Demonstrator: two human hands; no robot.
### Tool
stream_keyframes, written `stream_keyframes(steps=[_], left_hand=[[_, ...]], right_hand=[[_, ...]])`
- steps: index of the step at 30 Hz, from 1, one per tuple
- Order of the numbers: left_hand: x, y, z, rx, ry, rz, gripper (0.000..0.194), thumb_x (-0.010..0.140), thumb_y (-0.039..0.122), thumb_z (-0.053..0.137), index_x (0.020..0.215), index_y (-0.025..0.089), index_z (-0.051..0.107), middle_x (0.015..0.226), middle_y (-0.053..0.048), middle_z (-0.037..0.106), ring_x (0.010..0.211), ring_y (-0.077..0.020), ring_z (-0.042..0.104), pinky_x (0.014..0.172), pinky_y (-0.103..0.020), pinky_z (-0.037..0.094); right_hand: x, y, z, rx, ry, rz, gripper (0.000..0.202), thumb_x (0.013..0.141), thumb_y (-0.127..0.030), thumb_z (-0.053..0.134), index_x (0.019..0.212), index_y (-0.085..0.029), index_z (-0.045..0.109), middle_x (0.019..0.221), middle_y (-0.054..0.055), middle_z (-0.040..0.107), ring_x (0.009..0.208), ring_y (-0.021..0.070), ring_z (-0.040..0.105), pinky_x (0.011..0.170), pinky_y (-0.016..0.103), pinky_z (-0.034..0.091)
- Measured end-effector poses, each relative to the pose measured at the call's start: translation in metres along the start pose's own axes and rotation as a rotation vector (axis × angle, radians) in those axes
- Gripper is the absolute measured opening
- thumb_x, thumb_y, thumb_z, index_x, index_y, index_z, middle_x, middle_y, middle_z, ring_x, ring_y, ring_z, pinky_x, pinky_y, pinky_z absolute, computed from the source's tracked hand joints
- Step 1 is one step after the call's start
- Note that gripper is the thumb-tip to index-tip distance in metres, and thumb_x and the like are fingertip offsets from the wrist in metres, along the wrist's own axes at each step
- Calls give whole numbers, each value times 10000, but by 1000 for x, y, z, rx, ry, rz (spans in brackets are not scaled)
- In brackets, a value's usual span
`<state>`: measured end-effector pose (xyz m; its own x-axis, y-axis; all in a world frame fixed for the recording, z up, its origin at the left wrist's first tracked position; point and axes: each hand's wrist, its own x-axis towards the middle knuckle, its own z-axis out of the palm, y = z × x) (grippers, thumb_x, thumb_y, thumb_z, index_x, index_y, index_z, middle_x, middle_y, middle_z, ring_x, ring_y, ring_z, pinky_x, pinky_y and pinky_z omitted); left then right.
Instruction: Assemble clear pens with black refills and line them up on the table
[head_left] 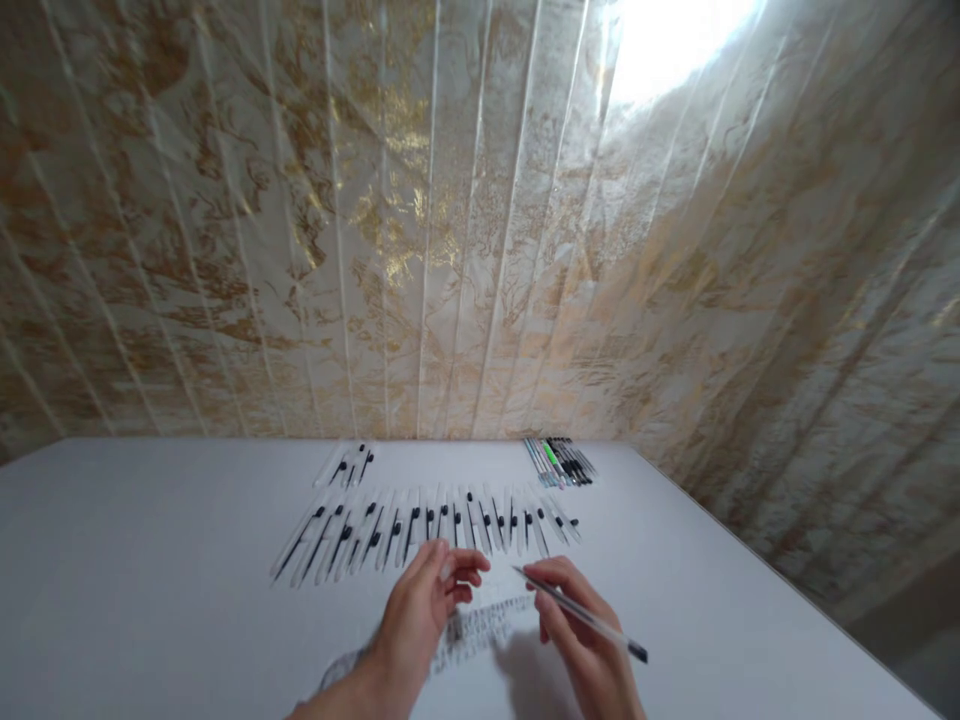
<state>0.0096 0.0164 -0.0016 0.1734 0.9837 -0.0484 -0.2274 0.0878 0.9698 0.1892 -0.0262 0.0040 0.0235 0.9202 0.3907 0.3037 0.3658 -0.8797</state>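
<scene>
My right hand (577, 630) holds a clear pen (581, 615) with a black end, its tip pointing up and left. My left hand (427, 600) hovers beside it, fingers curled, pinching something small that I cannot make out. Both hands are above a row of small parts (480, 625) lying on the white table (150, 560). Just beyond the hands, a long row of clear pens with black caps (420, 525) is laid side by side.
A few more clear pens (349, 465) lie at the back near the wall. A bundle of dark and green pens (562, 462) sits at the back right. A gold-patterned panelled wall (450, 250) rises behind the table. The table's right edge runs diagonally.
</scene>
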Motion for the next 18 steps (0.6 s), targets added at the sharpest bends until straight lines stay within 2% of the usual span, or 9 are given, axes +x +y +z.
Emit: stream_keyframes(steps=[3, 4, 6, 8, 10, 13, 18], left_hand=[[-2, -4, 2, -119, -26, -73, 358, 951, 427, 282, 919, 157, 515, 1107, -223, 683, 965, -217, 652, 834, -354, 511], [-2, -5, 2, -153, -51, -72, 330, 953, 430, 310, 927, 165, 504, 1123, -211, 680, 977, -210, 646, 842, -348, 504], [-3, -7, 1, -177, -121, -37, 246, 947, 443, 388, 919, 206, 447, 1057, -134, 686, 823, -166, 637, 738, -310, 498], [-4, -9, 0, -87, -207, 38, 180, 938, 399, 474, 923, 237, 397, 929, -25, 655, 643, -110, 544, 623, -260, 437], [-6, -10, -1, 83, -301, 97, 122, 951, 316, 484, 976, 248, 385, 854, 34, 594, 602, -96, 456, 605, -247, 384], [-11, -9, -1, 323, -429, 109, 70, 993, 277, 382, 1051, 252, 354, 868, 30, 565, 682, -117, 456, 685, -268, 391], [-18, -8, 1, 433, -519, 114, 96, 1012, 351, 335, 1047, 262, 325, 910, 7, 602, 842, -158, 558, 828, -314, 416]], right_hand=[[-6, -8, 7, -32, -37, -88, 175, 926, -366, 558, 926, -226, 662, 774, 57, 697, 610, 180, 617, 585, 268, 502], [-8, -9, 9, -39, -30, -91, 161, 923, -363, 561, 891, -230, 645, 724, 45, 691, 595, 178, 620, 582, 264, 502], [-11, -11, 10, -51, 5, -93, 192, 923, -383, 556, 823, -233, 622, 668, 33, 668, 565, 173, 607, 561, 260, 491], [-12, -11, 9, -58, 17, -98, 241, 923, -421, 549, 811, -226, 635, 662, 38, 647, 572, 179, 596, 547, 268, 481], [-10, -13, 6, -46, 18, -79, 281, 925, -451, 545, 815, -216, 653, 675, 43, 633, 578, 179, 585, 537, 271, 470], [-8, -16, 3, -25, -20, -45, 308, 934, -455, 542, 812, -203, 671, 706, 51, 645, 596, 174, 597, 542, 266, 462], [-10, -12, 5, -26, -122, -17, 303, 947, -427, 529, 823, -192, 674, 738, 48, 649, 616, 161, 610, 548, 243, 453]])
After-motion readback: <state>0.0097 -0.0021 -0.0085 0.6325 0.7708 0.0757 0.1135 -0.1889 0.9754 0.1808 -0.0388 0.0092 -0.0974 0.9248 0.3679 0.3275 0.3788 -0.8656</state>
